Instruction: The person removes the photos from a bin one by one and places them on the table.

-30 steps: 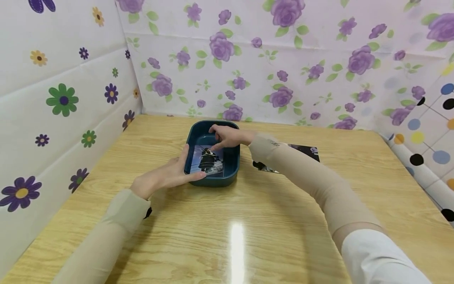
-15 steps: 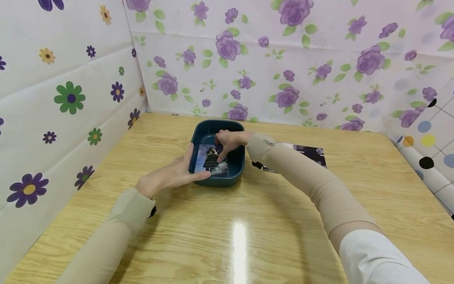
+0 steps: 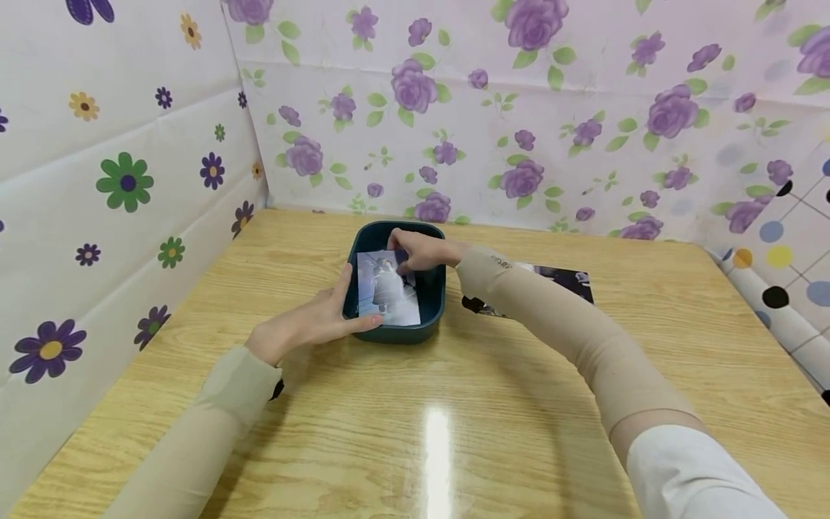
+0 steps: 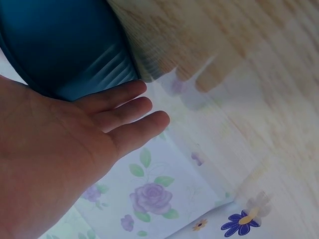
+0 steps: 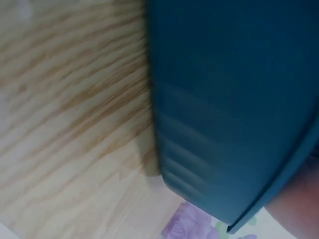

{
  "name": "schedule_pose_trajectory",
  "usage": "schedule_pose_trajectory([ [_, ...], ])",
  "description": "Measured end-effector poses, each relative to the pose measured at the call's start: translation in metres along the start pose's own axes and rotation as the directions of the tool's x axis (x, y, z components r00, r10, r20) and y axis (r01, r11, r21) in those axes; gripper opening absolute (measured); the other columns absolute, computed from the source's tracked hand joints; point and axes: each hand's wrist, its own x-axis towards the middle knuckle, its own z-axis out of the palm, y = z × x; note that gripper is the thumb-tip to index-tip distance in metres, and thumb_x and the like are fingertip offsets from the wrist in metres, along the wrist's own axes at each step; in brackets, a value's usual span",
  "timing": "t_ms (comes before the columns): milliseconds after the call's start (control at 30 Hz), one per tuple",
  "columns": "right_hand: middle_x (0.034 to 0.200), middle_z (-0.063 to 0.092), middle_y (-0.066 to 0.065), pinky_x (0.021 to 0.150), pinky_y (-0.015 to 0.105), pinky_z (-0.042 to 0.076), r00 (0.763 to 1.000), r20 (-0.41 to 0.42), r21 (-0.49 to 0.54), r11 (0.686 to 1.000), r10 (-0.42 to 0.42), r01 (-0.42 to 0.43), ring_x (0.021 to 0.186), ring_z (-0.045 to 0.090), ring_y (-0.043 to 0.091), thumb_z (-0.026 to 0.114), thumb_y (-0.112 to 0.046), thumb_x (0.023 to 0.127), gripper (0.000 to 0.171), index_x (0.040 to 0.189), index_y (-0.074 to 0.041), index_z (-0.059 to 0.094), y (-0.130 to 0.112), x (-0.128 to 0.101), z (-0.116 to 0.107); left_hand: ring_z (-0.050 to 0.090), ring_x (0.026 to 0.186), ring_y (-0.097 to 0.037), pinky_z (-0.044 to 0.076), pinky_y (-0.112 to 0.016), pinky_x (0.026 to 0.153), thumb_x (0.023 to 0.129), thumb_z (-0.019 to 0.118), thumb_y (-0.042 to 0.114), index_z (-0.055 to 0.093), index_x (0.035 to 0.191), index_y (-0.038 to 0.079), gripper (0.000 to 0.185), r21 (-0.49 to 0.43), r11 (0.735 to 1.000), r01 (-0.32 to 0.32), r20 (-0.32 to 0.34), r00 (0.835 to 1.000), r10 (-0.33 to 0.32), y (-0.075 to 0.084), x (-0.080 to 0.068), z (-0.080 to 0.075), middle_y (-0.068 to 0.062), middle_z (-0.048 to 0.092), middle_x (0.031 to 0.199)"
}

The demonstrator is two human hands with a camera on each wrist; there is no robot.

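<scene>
Pinching glossy photo (image 3: 387, 288) inside rounded teal tray (image 3: 431, 317), right hand (image 3: 421, 251).

Left hand (image 4: 65, 149) — fingers straight — rests against the teal tray (image 4: 65, 45).

Dark teal tray (image 3: 428, 328), pale grey-white photo (image 3: 389, 295), light wood-grain table (image 3: 415, 425), purple-rose walls (image 3: 551, 115) w/ green leaves
</scene>
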Motion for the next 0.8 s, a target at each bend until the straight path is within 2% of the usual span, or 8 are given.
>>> schedule_pose_trajectory([
  [100, 0.132, 0.047, 0.014, 0.1, 0.039, 0.043, 1.0, -0.006, 0.156, 0.987, 0.029, -0.028, 0.11, 0.049, 0.023, 0.06, -0.007, 0.094, 0.037, 0.126, -0.006, 0.043, -0.003, -0.008, -0.005, 0.016, 0.147, -0.044, 0.022, -0.059, 0.116, 0.08, 0.048, 0.08, -0.028, 0.15, 0.016, 0.121, 0.015, 1.0, 0.004, 0.0, 1.0, -0.004, 0.0, 0.001, 0.0, -0.024, 0.003, 0.161],
  [233, 0.14, 0.04, 0.013, 0.086, 0.038, 0.05, 0.997, 0.018, 0.315, 0.946, 0.078, -0.079, 0.095, 0.051, 0.022, 0.055, -0.006, 0.097, 0.037, 0.131, -0.007, 0.041, -0.006, -0.019, -0.012, 0.015, 0.147, -0.045, 0.02, -0.06, 0.116, 0.081, 0.046, 0.08, -0.029, 0.149, 0.016, 0.12, 0.023, 1.0, 0.014, 0.007, 1.0, -0.014, 0.001, 0.0, 0.0, -0.026, 0.004, 0.161],
  [300, 0.135, 0.042, 0.014, 0.081, 0.038, 0.051, 0.996, 0.023, 0.372, 0.925, 0.081, -0.084, 0.087, 0.051, 0.021, 0.054, -0.004, 0.097, 0.037, 0.132, -0.006, 0.04, -0.005, -0.021, -0.016, 0.014, 0.147, -0.045, 0.02, -0.06, 0.117, 0.081, 0.046, 0.08, -0.029, 0.149, 0.017, 0.12, 0.017, 1.0, 0.015, 0.011, 1.0, -0.015, 0.001, -0.001, 0.0, -0.026, 0.004, 0.161],
  [400, 0.121, 0.045, 0.013, 0.078, 0.036, 0.052, 0.996, 0.019, 0.447, 0.89, 0.086, -0.086, 0.087, 0.05, 0.02, 0.053, -0.002, 0.097, 0.037, 0.131, -0.004, 0.039, 0.0, -0.027, -0.025, 0.015, 0.147, -0.045, 0.02, -0.059, 0.117, 0.081, 0.047, 0.08, -0.029, 0.149, 0.017, 0.12, 0.008, 1.0, 0.013, 0.012, 1.0, -0.014, 0.002, 0.0, 0.001, -0.026, 0.003, 0.16],
  [500, 0.116, 0.045, 0.014, 0.074, 0.032, 0.053, 0.994, -0.001, 0.494, 0.864, 0.105, -0.091, 0.091, 0.051, 0.021, 0.054, -0.001, 0.096, 0.037, 0.13, -0.003, 0.038, 0.003, -0.036, -0.038, 0.016, 0.146, -0.046, 0.021, -0.059, 0.116, 0.081, 0.047, 0.079, -0.029, 0.149, 0.016, 0.12, 0.004, 1.0, 0.004, 0.009, 1.0, -0.004, 0.001, 0.001, 0.002, -0.028, 0.003, 0.16],
  [600, 0.123, 0.043, 0.015, 0.077, 0.033, 0.054, 0.991, -0.03, 0.535, 0.84, 0.127, -0.092, 0.1, 0.05, 0.023, 0.053, 0.001, 0.096, 0.039, 0.131, -0.002, 0.036, 0.009, -0.051, -0.056, 0.014, 0.146, -0.047, 0.021, -0.061, 0.115, 0.081, 0.047, 0.08, -0.03, 0.149, 0.018, 0.12, -0.002, 1.0, 0.008, 0.015, 1.0, -0.008, 0.001, 0.002, 0.002, -0.028, 0.002, 0.16],
  [733, 0.127, 0.041, 0.015, 0.085, 0.035, 0.053, 0.982, -0.071, 0.55, 0.828, 0.174, -0.107, 0.107, 0.049, 0.025, 0.052, 0.002, 0.096, 0.041, 0.133, -0.002, 0.035, 0.026, -0.08, -0.08, 0.013, 0.146, -0.047, 0.021, -0.062, 0.115, 0.081, 0.047, 0.08, -0.031, 0.148, 0.02, 0.119, -0.002, 1.0, 0.016, 0.018, 1.0, -0.016, 0.001, 0.002, 0.002, -0.028, 0.002, 0.16],
  [800, 0.124, 0.041, 0.014, 0.087, 0.034, 0.052, 0.976, -0.084, 0.532, 0.837, 0.2, -0.125, 0.107, 0.048, 0.024, 0.051, 0.002, 0.096, 0.041, 0.133, -0.002, 0.035, 0.04, -0.099, -0.091, 0.013, 0.146, -0.047, 0.021, -0.062, 0.115, 0.081, 0.047, 0.08, -0.031, 0.148, 0.019, 0.119, 0.003, 1.0, 0.016, 0.015, 1.0, -0.016, 0.002, 0.002, 0.002, -0.028, 0.002, 0.16],
])
